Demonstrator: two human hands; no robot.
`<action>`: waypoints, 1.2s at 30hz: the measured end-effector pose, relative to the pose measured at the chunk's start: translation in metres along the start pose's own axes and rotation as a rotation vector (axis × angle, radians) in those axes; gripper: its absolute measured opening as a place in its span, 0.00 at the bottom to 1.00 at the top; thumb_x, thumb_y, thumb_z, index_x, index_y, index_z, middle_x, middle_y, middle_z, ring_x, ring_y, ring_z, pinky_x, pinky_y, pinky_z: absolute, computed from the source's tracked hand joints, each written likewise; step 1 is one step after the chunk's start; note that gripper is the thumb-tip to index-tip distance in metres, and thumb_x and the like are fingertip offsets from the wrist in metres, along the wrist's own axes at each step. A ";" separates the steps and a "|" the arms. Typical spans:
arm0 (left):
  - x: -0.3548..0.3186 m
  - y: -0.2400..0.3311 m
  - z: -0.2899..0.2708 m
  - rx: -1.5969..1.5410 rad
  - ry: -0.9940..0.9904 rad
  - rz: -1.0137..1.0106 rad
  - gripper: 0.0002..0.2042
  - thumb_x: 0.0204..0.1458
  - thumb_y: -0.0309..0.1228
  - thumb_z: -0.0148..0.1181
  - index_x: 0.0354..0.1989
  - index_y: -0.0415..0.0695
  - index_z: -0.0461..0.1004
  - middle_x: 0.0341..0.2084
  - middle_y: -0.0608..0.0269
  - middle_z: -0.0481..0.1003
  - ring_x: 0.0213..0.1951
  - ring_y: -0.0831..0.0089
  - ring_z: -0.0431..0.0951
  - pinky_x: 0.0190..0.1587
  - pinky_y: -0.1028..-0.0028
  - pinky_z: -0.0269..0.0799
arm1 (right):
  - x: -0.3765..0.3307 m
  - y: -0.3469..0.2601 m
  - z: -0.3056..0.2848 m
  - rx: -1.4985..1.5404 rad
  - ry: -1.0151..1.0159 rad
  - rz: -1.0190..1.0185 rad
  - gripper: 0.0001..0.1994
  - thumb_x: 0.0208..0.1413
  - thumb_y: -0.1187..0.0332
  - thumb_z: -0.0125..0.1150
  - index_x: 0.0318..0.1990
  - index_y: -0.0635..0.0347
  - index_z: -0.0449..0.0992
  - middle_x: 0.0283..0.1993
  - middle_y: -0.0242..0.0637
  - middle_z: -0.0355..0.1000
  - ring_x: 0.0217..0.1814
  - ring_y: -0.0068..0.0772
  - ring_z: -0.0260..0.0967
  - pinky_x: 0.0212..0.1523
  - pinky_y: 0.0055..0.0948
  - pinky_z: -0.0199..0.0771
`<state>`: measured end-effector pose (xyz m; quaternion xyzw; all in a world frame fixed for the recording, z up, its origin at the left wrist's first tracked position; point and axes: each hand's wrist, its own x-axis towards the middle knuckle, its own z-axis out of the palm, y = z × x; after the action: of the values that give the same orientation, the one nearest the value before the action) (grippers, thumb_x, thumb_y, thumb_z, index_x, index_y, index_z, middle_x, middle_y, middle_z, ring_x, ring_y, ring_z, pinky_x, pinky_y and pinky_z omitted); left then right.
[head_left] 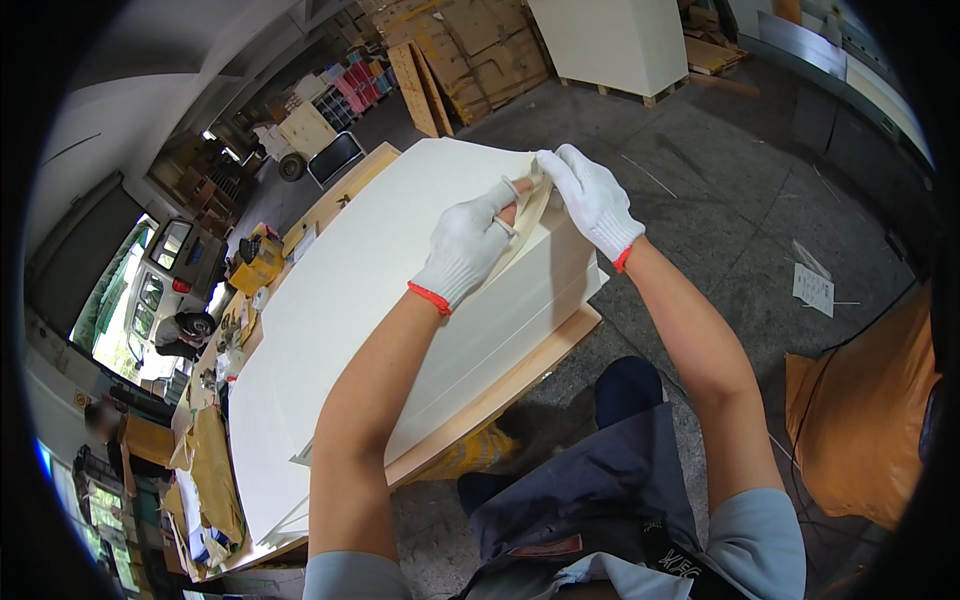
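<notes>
White-gloved hands (465,245) (593,200), white board (370,260), pale strip (532,222) partly hidden

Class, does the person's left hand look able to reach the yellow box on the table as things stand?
Probably not: the broad white panel lies between the left hand and the yellow box, and that hand is busy at the pale strip.

Curved cream strip (532,222) along the edge of a broad, flat white panel (350,260)

White-gloved hands (465,245) — red cuffs (430,298), light-blue sleeves (757,550), dark-blue apron (595,475)
</notes>
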<state>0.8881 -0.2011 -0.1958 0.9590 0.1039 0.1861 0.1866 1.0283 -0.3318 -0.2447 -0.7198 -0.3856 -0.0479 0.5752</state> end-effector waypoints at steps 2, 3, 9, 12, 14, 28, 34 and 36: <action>0.001 0.004 -0.003 -0.002 -0.090 -0.076 0.17 0.63 0.41 0.55 0.60 0.58 0.75 0.34 0.53 0.80 0.37 0.67 0.82 0.42 0.70 0.74 | 0.000 0.000 0.000 -0.015 -0.014 0.022 0.28 0.68 0.41 0.37 0.40 0.59 0.70 0.34 0.51 0.73 0.41 0.57 0.71 0.43 0.47 0.67; 0.002 0.009 -0.006 -0.003 -0.137 -0.114 0.17 0.63 0.42 0.56 0.59 0.57 0.75 0.33 0.55 0.80 0.37 0.70 0.82 0.42 0.71 0.73 | 0.000 0.001 -0.001 -0.023 -0.021 0.033 0.28 0.68 0.41 0.37 0.40 0.59 0.70 0.35 0.51 0.74 0.42 0.57 0.71 0.43 0.47 0.67; -0.004 0.022 -0.009 -0.045 -0.139 -0.118 0.20 0.58 0.39 0.64 0.59 0.56 0.75 0.38 0.54 0.83 0.34 0.69 0.83 0.42 0.70 0.77 | 0.001 -0.001 -0.002 -0.068 -0.031 0.066 0.28 0.68 0.40 0.37 0.41 0.58 0.70 0.34 0.50 0.73 0.41 0.56 0.71 0.43 0.47 0.67; -0.004 0.022 -0.009 -0.027 -0.134 -0.123 0.20 0.58 0.40 0.64 0.60 0.56 0.75 0.38 0.54 0.83 0.34 0.68 0.83 0.42 0.69 0.77 | 0.001 0.001 -0.002 -0.055 -0.042 0.072 0.28 0.68 0.40 0.37 0.42 0.58 0.70 0.34 0.49 0.73 0.41 0.56 0.71 0.43 0.47 0.67; -0.003 0.017 -0.008 -0.016 -0.124 -0.094 0.21 0.57 0.43 0.64 0.59 0.58 0.75 0.35 0.56 0.81 0.35 0.67 0.82 0.42 0.68 0.75 | 0.000 0.001 -0.001 -0.052 -0.037 0.060 0.28 0.68 0.40 0.37 0.42 0.58 0.70 0.34 0.49 0.73 0.42 0.56 0.71 0.43 0.47 0.67; -0.001 0.006 -0.002 -0.002 -0.105 -0.020 0.20 0.59 0.41 0.62 0.60 0.58 0.74 0.37 0.57 0.80 0.37 0.64 0.81 0.44 0.68 0.74 | 0.001 0.000 -0.006 -0.075 -0.045 0.044 0.26 0.68 0.42 0.39 0.44 0.58 0.71 0.35 0.49 0.75 0.43 0.56 0.72 0.43 0.47 0.68; -0.009 0.006 0.004 0.193 -0.028 0.237 0.24 0.52 0.33 0.64 0.60 0.57 0.74 0.45 0.53 0.80 0.42 0.55 0.82 0.47 0.65 0.77 | -0.005 0.016 -0.027 0.109 0.096 0.111 0.25 0.67 0.45 0.43 0.42 0.61 0.73 0.33 0.48 0.75 0.40 0.54 0.73 0.43 0.42 0.70; -0.009 0.016 0.001 0.183 -0.045 0.167 0.25 0.49 0.32 0.64 0.59 0.57 0.74 0.47 0.52 0.80 0.44 0.54 0.82 0.48 0.63 0.77 | 0.000 0.019 -0.038 -0.160 -0.038 0.196 0.27 0.65 0.42 0.44 0.38 0.61 0.76 0.35 0.49 0.77 0.41 0.51 0.75 0.43 0.41 0.71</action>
<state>0.8826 -0.2180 -0.1934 0.9813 0.0359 0.1691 0.0842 1.0538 -0.3653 -0.2470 -0.7986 -0.3190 -0.0084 0.5103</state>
